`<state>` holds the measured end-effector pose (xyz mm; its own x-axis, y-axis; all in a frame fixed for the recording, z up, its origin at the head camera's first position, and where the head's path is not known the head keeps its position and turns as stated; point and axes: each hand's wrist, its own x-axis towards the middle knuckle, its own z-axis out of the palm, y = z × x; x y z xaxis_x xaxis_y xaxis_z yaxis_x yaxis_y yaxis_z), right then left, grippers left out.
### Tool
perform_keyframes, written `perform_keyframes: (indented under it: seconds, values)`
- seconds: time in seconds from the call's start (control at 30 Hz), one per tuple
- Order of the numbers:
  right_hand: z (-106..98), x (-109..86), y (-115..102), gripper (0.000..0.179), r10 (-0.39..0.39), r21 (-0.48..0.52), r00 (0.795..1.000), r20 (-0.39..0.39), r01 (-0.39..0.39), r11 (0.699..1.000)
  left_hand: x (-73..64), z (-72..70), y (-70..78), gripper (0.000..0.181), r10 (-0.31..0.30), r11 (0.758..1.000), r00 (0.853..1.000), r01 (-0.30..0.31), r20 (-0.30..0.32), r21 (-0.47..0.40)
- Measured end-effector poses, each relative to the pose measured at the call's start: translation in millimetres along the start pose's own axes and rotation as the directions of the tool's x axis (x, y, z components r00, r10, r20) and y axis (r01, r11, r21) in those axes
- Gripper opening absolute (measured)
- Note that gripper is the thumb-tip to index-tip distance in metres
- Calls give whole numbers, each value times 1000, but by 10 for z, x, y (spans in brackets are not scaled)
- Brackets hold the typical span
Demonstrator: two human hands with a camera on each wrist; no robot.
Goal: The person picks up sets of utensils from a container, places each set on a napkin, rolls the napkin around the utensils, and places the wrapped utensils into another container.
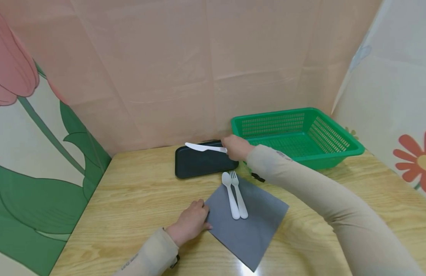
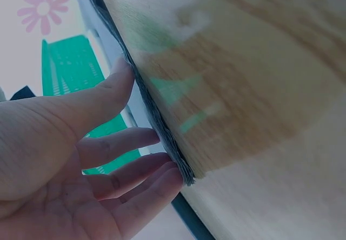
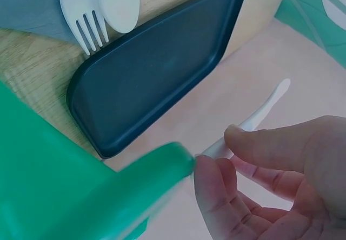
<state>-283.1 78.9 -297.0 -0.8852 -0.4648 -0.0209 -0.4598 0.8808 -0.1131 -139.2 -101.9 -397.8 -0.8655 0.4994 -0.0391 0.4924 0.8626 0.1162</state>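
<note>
My right hand (image 1: 236, 147) pinches a white plastic knife (image 3: 261, 112) by its handle between thumb and fingers. The knife is off the table, over the black tray (image 1: 195, 163), with its blade pointing left in the head view. A white spoon (image 1: 231, 196) and a white fork (image 1: 239, 196) lie side by side on a folded grey napkin (image 1: 264, 214), their heads toward the tray. My left hand (image 1: 189, 223) touches the napkin's left edge with thumb and fingertips; its fingers are loosely extended in the left wrist view.
A green plastic basket (image 1: 344, 153) stands at the back right, beside the tray and under my right forearm. The wooden table (image 1: 137, 199) meets a pink sheet (image 1: 157, 76) behind. Flower-printed sheets hang at both sides.
</note>
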Motion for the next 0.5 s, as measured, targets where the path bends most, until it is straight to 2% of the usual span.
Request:
perform_keyframes:
  seconds: [0.3, 0.5]
  values:
    - [-50, -50, -22, 18, 10, 1, 1000, 22, -10, 1000, 6, -5, 0, 43, -12, 1000, 1000, 12, 21, -4]
    - [-98, -75, -48, 17, 4, 5, 1000, 17, -4, 1000, 1, -5, -8, 41, -2, 1000, 1000, 2, 5, -7]
